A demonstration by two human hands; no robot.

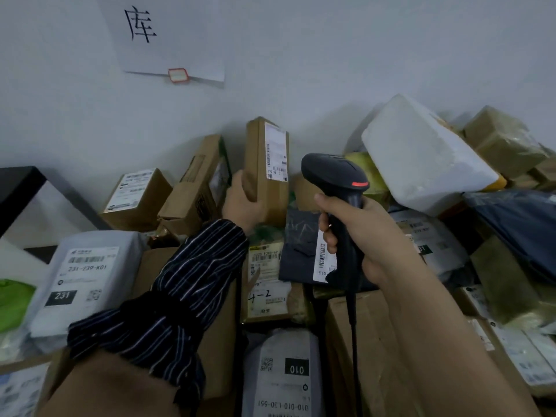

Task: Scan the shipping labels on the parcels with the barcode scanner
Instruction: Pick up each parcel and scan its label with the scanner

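1. The narrow cardboard box (264, 173) stands upright above the heap of parcels, its shipping label (276, 155) facing us. Our left grip (240, 203) curls round its lower left edge.
2. Our right grip (370, 236) wraps the handle of the barcode scanner (337, 182), just right of the box.
3. We judge the scan of this label to be in hand. The next move calls for aiming the scanner's nose at the barcode near the label's foot.
4. A white foam box (421, 158) lies to the right and a grey mailer bag (84, 275) to the left.

The wall sheet (180, 40) reads 库. The left grey bag (87, 275) shows 231-239-K01 and 231; the bottom bag (279, 383), upside down, 010.
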